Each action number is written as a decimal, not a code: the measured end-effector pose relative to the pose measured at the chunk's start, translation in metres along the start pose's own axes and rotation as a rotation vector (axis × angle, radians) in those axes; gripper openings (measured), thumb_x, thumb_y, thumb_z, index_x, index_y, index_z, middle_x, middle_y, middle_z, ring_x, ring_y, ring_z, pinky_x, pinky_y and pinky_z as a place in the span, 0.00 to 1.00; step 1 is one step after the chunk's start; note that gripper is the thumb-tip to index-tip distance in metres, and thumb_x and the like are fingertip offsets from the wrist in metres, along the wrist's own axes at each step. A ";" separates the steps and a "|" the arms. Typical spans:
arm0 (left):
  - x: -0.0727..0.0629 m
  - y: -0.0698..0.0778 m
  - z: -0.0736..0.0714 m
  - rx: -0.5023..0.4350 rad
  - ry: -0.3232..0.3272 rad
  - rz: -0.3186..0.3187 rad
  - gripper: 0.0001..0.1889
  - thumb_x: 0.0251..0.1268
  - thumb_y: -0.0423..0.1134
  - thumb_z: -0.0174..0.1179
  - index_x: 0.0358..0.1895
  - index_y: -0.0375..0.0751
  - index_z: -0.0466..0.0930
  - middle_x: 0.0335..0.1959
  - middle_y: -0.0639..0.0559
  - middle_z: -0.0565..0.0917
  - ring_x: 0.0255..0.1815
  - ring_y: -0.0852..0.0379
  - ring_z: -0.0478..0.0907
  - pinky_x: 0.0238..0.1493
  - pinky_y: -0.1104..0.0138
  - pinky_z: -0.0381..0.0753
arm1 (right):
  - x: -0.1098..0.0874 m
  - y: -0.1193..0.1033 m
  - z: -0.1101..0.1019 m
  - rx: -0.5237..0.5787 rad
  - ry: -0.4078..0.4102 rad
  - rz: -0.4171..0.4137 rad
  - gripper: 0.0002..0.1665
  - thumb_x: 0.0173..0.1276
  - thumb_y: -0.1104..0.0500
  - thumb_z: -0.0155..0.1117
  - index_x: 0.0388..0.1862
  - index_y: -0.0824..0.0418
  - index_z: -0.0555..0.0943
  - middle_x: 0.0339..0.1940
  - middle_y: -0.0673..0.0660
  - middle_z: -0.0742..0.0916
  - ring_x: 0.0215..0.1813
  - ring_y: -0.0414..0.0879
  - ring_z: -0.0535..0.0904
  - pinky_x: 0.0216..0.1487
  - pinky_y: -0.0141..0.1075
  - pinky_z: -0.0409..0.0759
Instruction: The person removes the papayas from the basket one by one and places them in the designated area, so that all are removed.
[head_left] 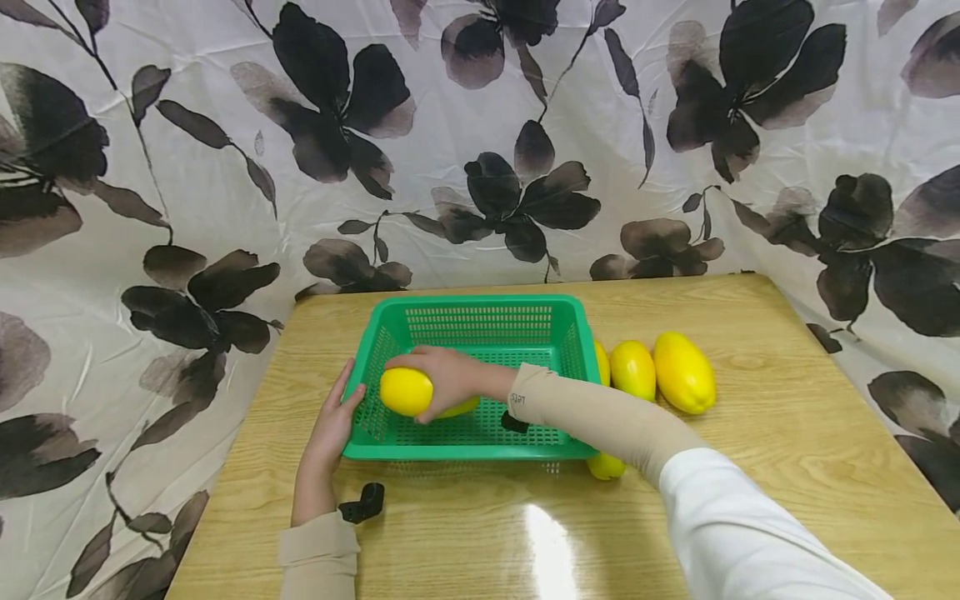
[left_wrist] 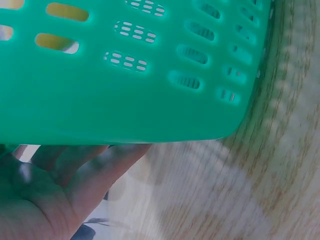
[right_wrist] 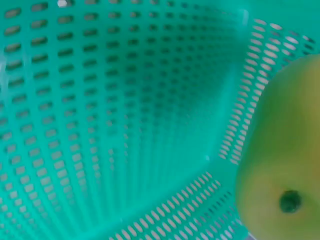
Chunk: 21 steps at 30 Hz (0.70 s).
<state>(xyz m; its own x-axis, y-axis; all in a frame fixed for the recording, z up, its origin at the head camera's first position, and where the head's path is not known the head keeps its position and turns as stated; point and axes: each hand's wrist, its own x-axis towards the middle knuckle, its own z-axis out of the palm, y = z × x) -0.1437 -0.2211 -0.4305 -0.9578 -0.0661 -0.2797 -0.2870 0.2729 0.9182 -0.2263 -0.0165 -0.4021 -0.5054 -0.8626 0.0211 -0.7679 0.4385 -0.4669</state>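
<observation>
A green plastic basket [head_left: 480,452] with perforated walls stands on the wooden table. My right hand [head_left: 450,379] reaches down into its left part and grips a yellow mango [head_left: 406,392], fingers and thumb spread around it. In the right wrist view the mango [right_wrist: 285,165] shows a greenish end with a dark stem spot, close to the basket's slotted walls. My left hand [head_left: 333,421] holds the basket's left side, thumb at the rim and the other fingers along the outside. In the left wrist view those fingers [left_wrist: 102,167] pass behind the green edge.
Just right of the basket lie several yellow mangoes, among them a large one [head_left: 684,372], a smaller one [head_left: 633,368] and one by the front right corner [head_left: 606,467]. A floral cloth [head_left: 450,125] hangs behind the table [head_left: 787,467]. Black wrist cameras sit at both wrists.
</observation>
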 end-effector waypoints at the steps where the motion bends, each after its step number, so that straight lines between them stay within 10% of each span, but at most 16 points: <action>1: 0.000 0.000 0.000 0.001 0.001 0.001 0.30 0.73 0.52 0.38 0.72 0.64 0.36 0.74 0.54 0.35 0.72 0.42 0.33 0.63 0.41 0.47 | -0.002 0.000 -0.005 0.007 0.007 0.003 0.49 0.43 0.46 0.74 0.67 0.48 0.65 0.57 0.55 0.74 0.51 0.46 0.72 0.44 0.39 0.73; 21: 0.000 -0.003 0.000 -0.011 0.011 0.008 0.30 0.73 0.52 0.38 0.72 0.64 0.36 0.74 0.53 0.35 0.72 0.42 0.33 0.64 0.42 0.44 | -0.049 0.014 -0.054 0.108 0.071 -0.002 0.50 0.41 0.46 0.73 0.66 0.50 0.66 0.58 0.49 0.76 0.54 0.43 0.70 0.48 0.38 0.71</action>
<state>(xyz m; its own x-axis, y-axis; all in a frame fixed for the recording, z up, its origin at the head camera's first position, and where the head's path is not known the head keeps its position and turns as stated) -0.1430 -0.2217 -0.4329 -0.9601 -0.0743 -0.2696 -0.2797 0.2628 0.9234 -0.2333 0.0452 -0.3622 -0.5331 -0.8420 0.0831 -0.7243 0.4035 -0.5590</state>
